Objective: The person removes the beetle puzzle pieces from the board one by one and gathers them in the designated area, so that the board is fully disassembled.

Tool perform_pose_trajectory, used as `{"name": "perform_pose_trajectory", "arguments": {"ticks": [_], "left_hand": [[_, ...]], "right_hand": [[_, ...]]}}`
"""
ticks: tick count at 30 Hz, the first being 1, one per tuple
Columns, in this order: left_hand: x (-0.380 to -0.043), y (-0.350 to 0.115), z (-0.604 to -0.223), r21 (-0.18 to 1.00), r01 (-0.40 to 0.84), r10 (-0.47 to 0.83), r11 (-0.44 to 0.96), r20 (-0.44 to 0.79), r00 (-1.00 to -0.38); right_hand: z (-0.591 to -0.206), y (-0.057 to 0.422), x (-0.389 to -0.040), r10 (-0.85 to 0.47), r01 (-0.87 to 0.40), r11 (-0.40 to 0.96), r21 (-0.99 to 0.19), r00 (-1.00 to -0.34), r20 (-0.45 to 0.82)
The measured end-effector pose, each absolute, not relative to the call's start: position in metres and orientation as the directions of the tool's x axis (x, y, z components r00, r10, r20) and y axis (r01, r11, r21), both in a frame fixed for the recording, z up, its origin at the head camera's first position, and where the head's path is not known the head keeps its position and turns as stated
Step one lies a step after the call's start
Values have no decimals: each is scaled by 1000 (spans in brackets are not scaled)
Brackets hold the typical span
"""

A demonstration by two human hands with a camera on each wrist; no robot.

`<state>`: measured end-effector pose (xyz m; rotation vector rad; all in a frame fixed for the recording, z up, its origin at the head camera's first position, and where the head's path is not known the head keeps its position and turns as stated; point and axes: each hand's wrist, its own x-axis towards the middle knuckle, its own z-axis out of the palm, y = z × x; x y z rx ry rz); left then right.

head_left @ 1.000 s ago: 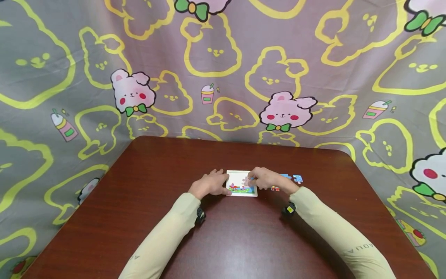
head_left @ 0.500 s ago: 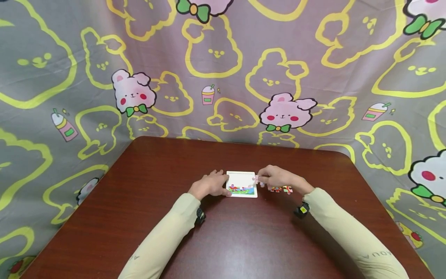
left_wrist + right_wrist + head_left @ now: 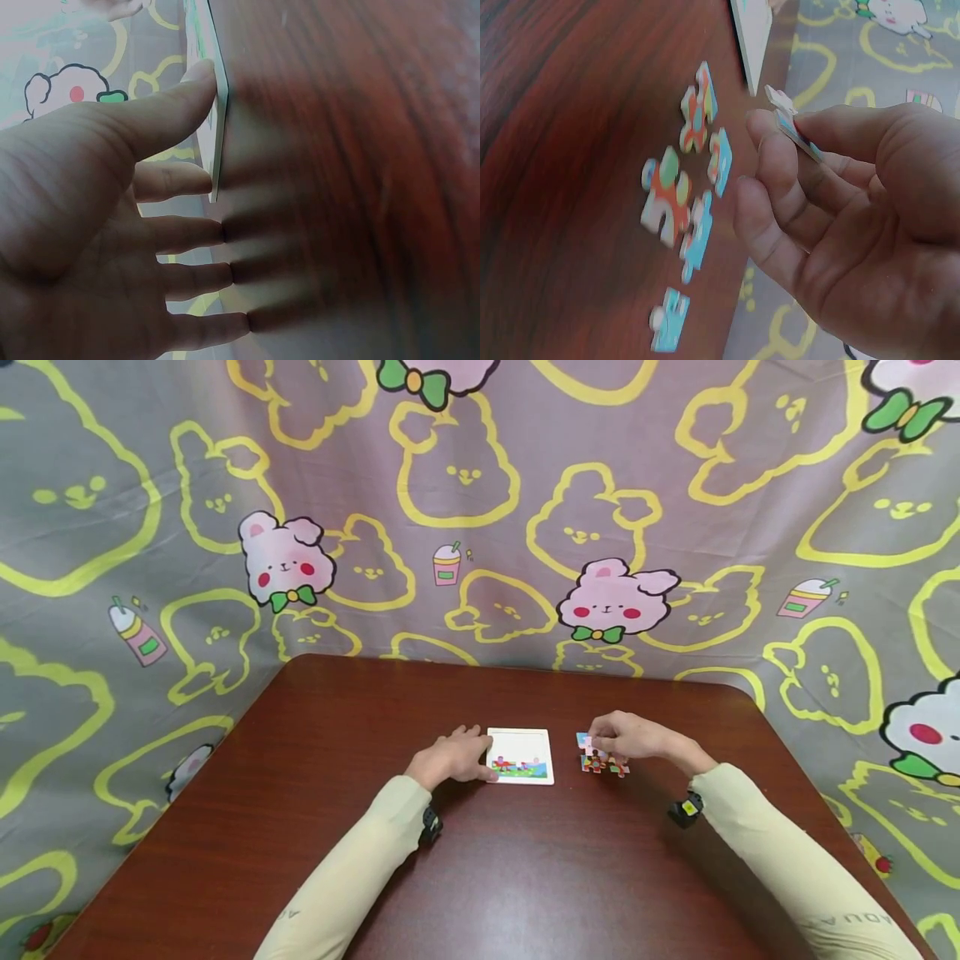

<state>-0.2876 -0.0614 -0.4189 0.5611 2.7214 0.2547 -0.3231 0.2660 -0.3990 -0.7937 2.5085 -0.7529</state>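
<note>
A white puzzle tray (image 3: 517, 743) lies on the table with a colourful strip of fitted pieces along its near side. My left hand (image 3: 450, 755) rests at its left edge, fingers straight; in the left wrist view the thumb (image 3: 176, 109) lies on the tray's rim and several fingertips touch the table. To the right of the tray, my right hand (image 3: 636, 737) pinches a puzzle piece (image 3: 799, 136) between thumb and fingers. That piece shows pink and light blue, partly hidden by the fingers. Below the hand lie loose puzzle pieces (image 3: 595, 765), partly covered by it in the head view.
In the right wrist view, orange pieces (image 3: 669, 201) and light-blue pieces (image 3: 672, 322) lie scattered on the brown table (image 3: 480, 877). A patterned cloth (image 3: 510, 527) hangs behind the table's far edge.
My right hand has moved right, from over the tray to above the loose pieces, carrying the pinched puzzle piece. The left hand has stayed at the tray's edge.
</note>
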Motion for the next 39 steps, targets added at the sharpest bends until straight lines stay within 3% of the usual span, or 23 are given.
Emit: {"name": "perform_pose_trajectory", "arguments": {"ticks": [21,32,39], "left_hand": [[-290,-61,-419,247,330,395,911,-299,-869],[-291,-60,-422,248,328,394,911,-294,-871],[-293,-59,-422,245,326,390,913,-292,-873]], "right_hand": [[-399,326,-320,-521,-232,726,-647,-801,-297],[-415,342,-320,-490,-213,747,-629,-817,-305],[-420,347,-323,-436,-123,751,-648,-830,-348]]}}
